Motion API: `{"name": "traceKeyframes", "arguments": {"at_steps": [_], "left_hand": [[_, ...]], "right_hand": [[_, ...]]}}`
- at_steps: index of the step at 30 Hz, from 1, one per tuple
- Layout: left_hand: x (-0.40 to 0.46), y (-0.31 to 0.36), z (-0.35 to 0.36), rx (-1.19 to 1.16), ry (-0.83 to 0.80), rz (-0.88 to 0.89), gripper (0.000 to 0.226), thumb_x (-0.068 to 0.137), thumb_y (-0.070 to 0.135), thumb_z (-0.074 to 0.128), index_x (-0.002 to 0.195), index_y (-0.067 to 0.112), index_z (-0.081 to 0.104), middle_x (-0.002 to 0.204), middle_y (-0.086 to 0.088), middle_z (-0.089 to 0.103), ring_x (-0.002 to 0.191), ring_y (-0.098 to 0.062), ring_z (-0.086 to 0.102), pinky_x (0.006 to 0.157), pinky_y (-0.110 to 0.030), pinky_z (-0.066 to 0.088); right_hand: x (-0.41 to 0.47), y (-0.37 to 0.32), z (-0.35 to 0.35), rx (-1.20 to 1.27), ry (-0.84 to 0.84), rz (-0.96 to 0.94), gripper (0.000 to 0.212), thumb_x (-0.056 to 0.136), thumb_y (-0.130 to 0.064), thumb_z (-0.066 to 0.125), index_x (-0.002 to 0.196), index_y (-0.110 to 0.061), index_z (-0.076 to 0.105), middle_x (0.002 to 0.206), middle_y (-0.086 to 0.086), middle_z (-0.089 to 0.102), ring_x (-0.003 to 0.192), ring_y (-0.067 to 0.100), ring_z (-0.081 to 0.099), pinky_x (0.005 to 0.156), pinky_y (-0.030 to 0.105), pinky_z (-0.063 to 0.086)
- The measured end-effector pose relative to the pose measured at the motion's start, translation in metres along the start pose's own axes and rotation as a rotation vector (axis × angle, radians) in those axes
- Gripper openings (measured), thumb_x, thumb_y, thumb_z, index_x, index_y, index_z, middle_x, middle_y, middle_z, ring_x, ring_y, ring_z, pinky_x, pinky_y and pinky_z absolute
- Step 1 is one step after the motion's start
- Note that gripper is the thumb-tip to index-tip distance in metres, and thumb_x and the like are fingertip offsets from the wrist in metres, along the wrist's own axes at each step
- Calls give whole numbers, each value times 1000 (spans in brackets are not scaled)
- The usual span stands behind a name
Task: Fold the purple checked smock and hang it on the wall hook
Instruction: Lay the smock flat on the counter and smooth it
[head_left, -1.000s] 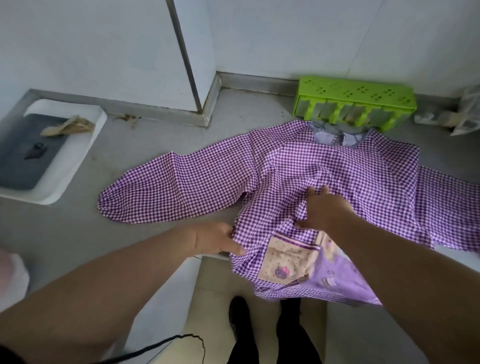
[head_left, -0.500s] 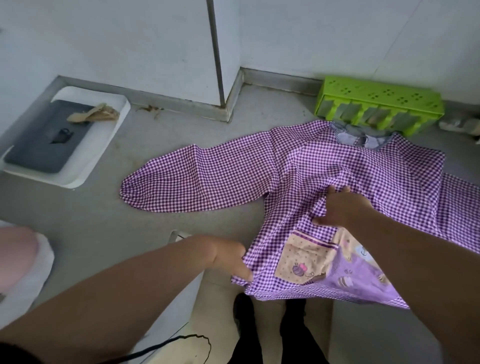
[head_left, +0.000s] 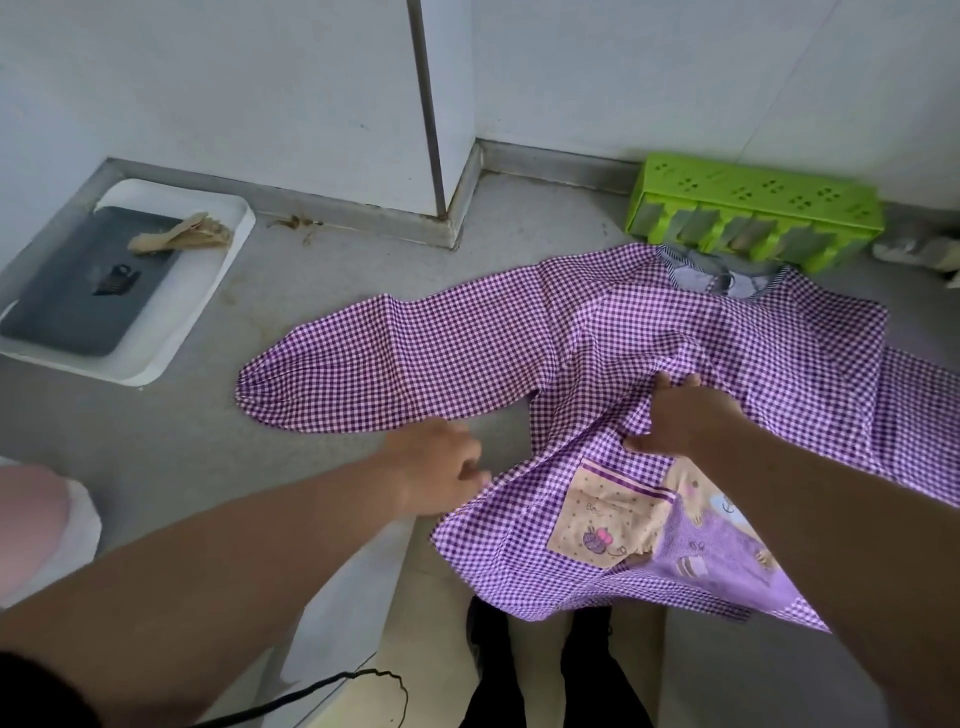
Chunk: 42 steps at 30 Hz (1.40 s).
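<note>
one shift: left hand (head_left: 436, 470) higher on smock (head_left: 613, 332) edge; right hand (head_left: 680, 415) unmoved

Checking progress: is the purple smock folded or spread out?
Spread, not folded: the smock lies open on the counter, one sleeve stretched out flat.

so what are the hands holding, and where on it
The smock: left hand pinches its side edge, right hand grips bunched cloth above the pocket.

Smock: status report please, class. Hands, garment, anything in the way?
Left hand pinches side edge of smock; right hand on bunched middle, grip unclear. Garment spread on counter, unfolded, hem overhanging. Green rack by collar; no hook in view.
</note>
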<state>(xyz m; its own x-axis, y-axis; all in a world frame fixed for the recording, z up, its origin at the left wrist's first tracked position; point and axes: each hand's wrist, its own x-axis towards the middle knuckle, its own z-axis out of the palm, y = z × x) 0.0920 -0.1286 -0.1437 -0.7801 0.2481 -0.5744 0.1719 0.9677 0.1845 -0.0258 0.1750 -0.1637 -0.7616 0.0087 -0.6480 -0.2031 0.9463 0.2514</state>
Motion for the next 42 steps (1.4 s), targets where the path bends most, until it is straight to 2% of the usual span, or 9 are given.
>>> {"name": "traceKeyframes", "arguments": {"at_steps": [2,7,14,17,19,23,31,36,42], "left_hand": [[14,-12,-1,77,242,20,40,102,53,51,134,28,52,139,3,49,125,-21,51,103,-43,53],[36,-39,1,141,-24,-209,79,103,41,47,167,24,4,177,-2,-5,161,-32,11,124,-58,31],[51,-62,-48,200,-62,-515,62,103,31,47,158,6,31,169,-18,21,142,-36,45,113,-53,43],[48,-37,-46,214,255,-148,50,101,47,47,142,18,47,148,-7,48,132,-28,53,104,-49,52],[49,-9,-29,233,237,182,59,102,58,38,154,30,34,167,-1,33,150,-26,39,116,-51,44],[63,19,-12,232,19,121,73,105,64,21,168,31,6,177,3,2,163,-24,10,132,-48,13],[69,9,-22,490,69,-132,82,91,73,43,146,12,39,156,-15,40,138,-31,44,115,-49,41],[83,58,-16,444,55,157,106,91,71,55,167,20,1,176,-13,-5,160,-35,12,128,-52,21],[96,101,-23,611,-49,25,138,72,91,60,168,15,-5,161,-20,29,139,-35,42,110,-46,44]], "right_hand": [[3,1,2,6,-9,7,132,75,-89,51,162,-10,-10,167,29,2,147,48,36,105,60,49],[-2,4,9,8,40,-11,127,79,-91,42,163,-10,-8,168,29,2,143,49,41,100,60,51],[-5,6,21,123,109,-126,119,80,-85,52,162,-28,-11,171,16,-6,154,48,13,111,67,36],[1,3,20,142,142,-187,120,79,-86,52,161,-30,-16,171,13,-12,158,40,0,116,66,29],[7,6,19,193,159,-260,119,82,-82,55,161,-30,-17,171,8,-17,159,32,-7,121,62,23],[7,18,24,261,182,-368,115,84,-72,64,161,-37,-13,170,-5,-21,158,21,-6,122,59,26],[-7,44,63,255,222,-178,104,64,-97,44,153,-49,24,173,4,-2,159,34,0,122,63,22],[-18,54,68,443,214,-188,95,85,-82,43,163,-37,12,173,-2,-1,159,24,1,124,58,22],[-45,92,102,586,306,258,80,90,-73,40,157,-32,26,164,9,27,148,37,29,121,56,29]]}}
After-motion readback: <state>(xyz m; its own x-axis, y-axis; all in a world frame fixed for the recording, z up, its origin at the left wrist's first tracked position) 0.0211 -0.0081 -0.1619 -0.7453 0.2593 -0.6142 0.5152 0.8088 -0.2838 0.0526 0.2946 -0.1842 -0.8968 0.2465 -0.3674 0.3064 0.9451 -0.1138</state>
